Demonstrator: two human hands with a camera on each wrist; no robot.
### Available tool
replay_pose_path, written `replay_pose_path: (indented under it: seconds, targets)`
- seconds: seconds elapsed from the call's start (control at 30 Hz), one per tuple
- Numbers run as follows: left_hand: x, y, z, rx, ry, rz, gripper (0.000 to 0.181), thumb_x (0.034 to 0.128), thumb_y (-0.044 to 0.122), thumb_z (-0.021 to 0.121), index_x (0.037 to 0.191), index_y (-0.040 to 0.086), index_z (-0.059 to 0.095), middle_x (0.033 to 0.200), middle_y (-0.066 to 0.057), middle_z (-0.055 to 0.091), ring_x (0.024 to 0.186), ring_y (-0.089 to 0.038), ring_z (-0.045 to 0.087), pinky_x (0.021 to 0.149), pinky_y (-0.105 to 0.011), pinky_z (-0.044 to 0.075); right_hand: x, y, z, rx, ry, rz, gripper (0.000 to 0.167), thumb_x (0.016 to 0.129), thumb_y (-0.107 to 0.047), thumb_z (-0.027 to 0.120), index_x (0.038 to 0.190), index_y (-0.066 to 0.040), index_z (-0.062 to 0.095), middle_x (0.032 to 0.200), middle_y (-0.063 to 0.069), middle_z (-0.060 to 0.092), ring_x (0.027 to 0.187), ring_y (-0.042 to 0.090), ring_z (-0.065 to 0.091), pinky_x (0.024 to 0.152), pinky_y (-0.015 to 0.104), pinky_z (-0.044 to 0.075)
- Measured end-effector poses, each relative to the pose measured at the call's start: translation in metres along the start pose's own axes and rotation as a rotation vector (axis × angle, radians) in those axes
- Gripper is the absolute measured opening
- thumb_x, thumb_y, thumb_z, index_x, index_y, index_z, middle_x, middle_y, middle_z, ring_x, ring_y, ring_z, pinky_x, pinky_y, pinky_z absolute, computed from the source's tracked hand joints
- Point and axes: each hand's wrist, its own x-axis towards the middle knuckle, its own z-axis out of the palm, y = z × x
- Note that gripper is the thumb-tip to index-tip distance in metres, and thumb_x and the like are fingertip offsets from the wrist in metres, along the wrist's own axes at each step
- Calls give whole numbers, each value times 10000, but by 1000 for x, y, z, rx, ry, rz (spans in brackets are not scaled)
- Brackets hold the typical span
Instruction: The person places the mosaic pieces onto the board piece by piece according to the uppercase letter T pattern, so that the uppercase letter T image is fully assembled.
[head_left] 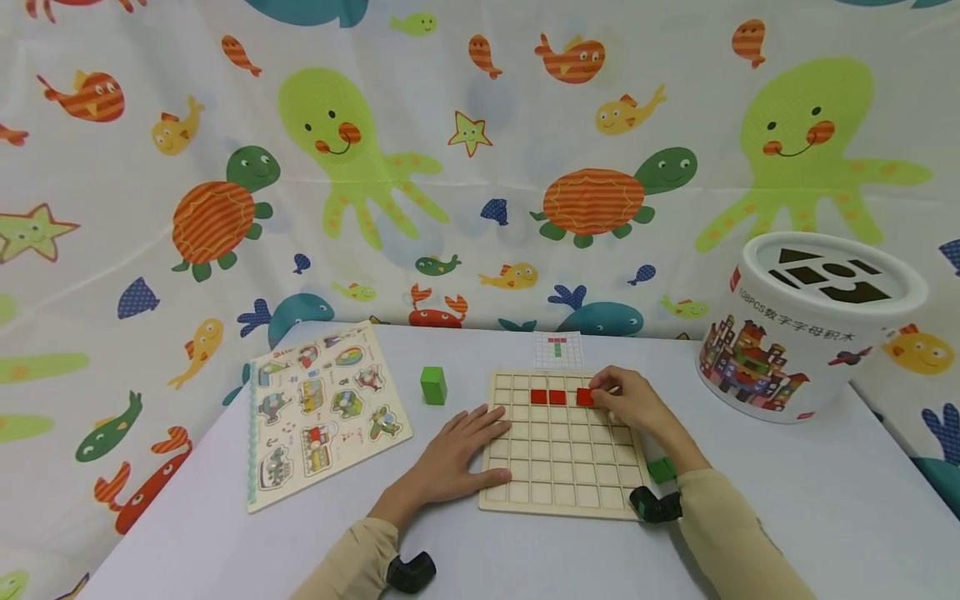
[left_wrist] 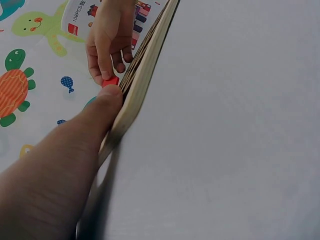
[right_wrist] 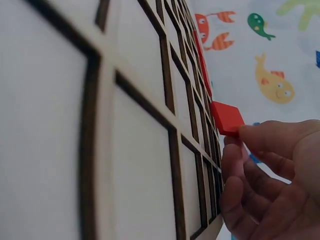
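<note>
A wooden grid board (head_left: pixel 553 472) lies on the table. Two red blocks (head_left: pixel 547 397) sit side by side in its upper row. Between thumb and fingertips, my right hand (head_left: pixel 633 402) pinches another red block (head_left: pixel 584 397) at that row, one cell to their right. The right wrist view shows this held block (right_wrist: pixel 228 119) tilted against the grid. My left hand (head_left: pixel 459 452) rests at the board's left edge, fingers spread and fairly straight. In the left wrist view its thumb (left_wrist: pixel 106 102) lies along the board's edge; its other fingers are hidden there.
Behind the board lies a small pattern card (head_left: pixel 557 350). A green block (head_left: pixel 432 386) stands left of the board, and more green (head_left: pixel 662 470) shows beside my right wrist. A picture puzzle board (head_left: pixel 330 417) lies left; a white bucket (head_left: pixel 810 333) stands right.
</note>
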Motion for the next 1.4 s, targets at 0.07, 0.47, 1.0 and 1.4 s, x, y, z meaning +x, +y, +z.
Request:
replay_pose_path:
  seconds: [0.07,0.47,1.0,1.4]
  targets:
    - [-1,0,-1,2,1,-2,730,863,632,516,1460,235,375,1555,29,295,1454,-247,228,1169,-487,203,2,-3,2,-16,-6,-7,149,920,-116,577,1024,-14,610,940,122,651,793,181,594,672,257,494]
    - [0,0,0,-3,0,-2,726,862,617,531,1458,232,379,1553,30,299,1455,-244,226,1172,-484,199,7,-6,3,-60,-31,-47,131,928,-94,571,1003,-1,623,906,124,642,748,168,563,648,264,481]
    - [1,1,1,-4,0,-6,729,861,638,514,1462,252,367,1558,49,284,1461,-221,209,1184,-461,179,13,-8,5,-142,-47,-42,115,925,-135,568,952,-55,646,871,63,628,763,165,521,660,269,422]
    - [0,0,1,4,-13,-15,738,856,633,524,1468,256,355,1563,61,270,1467,-201,190,1193,-444,163,4,-3,-2,-86,-41,-64,173,959,-196,551,1008,-57,642,897,75,648,718,157,560,619,277,479]
